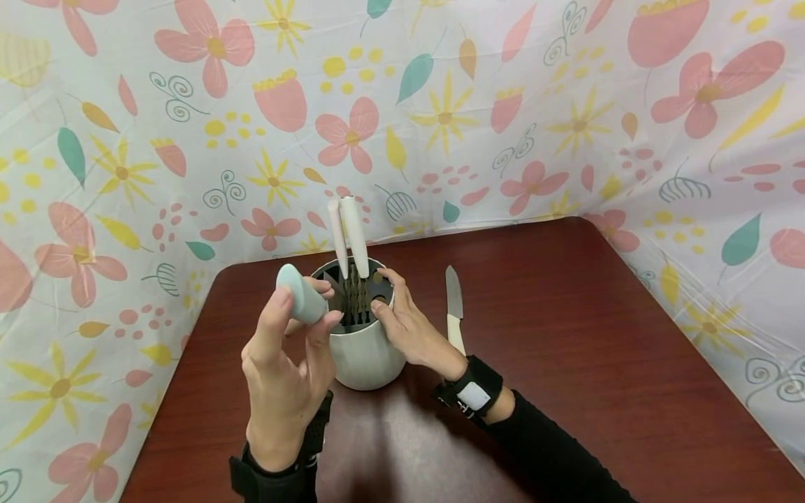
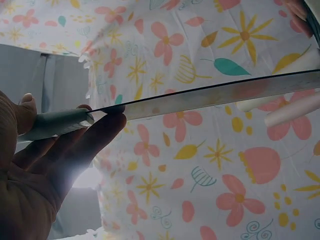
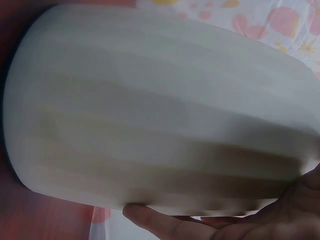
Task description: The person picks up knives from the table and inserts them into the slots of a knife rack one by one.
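head view: left hand pinches the blue-green knife by its handle, raised beside the mouth of the pale holder; right hand grips that holder at the rim, thumb over the edge. a white handle and a pinkish handle stick up from the holder, side by side, slightly tilted. a cream-handled knife lies on the counter, right of the holder, its handle end hidden behind the right wrist. tally, as i judge it: two stowed, one in hand and not seated, one loose; work looks partway along. cannot tell whether the blue-green knife is going in or coming out. left wrist view: blade bare from handle to frame edge, tip out of sight; one finger of the left hand reaches to the blade's base. right wrist view: the holder's ribbed wall fills most of it, right-hand fingers along the side; slots and knives do not show, so no word on progress here.
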`<state>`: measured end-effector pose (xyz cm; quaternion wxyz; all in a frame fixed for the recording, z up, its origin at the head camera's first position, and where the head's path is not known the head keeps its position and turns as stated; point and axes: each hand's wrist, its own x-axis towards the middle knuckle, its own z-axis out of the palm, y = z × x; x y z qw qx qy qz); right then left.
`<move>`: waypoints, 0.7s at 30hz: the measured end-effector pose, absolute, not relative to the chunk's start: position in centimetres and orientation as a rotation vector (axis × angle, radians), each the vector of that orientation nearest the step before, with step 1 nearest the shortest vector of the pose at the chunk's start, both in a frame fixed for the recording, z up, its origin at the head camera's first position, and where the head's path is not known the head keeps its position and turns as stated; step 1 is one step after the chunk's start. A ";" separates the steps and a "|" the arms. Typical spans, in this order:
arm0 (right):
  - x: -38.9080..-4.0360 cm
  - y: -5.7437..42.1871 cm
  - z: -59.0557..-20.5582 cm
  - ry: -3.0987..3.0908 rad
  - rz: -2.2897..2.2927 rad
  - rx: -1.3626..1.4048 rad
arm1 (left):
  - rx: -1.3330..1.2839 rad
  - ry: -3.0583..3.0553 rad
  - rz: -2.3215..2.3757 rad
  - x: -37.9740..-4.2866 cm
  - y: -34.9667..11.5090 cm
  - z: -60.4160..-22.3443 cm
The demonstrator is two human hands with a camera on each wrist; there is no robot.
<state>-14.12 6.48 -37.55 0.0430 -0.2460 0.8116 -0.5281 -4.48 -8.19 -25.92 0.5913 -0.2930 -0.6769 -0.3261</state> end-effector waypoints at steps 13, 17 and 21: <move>-14.2 6.4 -37.6 2.474 -1.627 -0.748 | -0.644 -1.678 -0.795 -4.8 -8.7 -26.8; -14.2 6.4 -37.6 2.465 -1.633 -0.746 | -0.623 -1.712 -0.817 -5.0 -8.9 -27.1; -14.1 6.4 -37.7 2.481 -1.622 -0.743 | -0.608 -1.747 -0.826 -5.2 -9.0 -27.4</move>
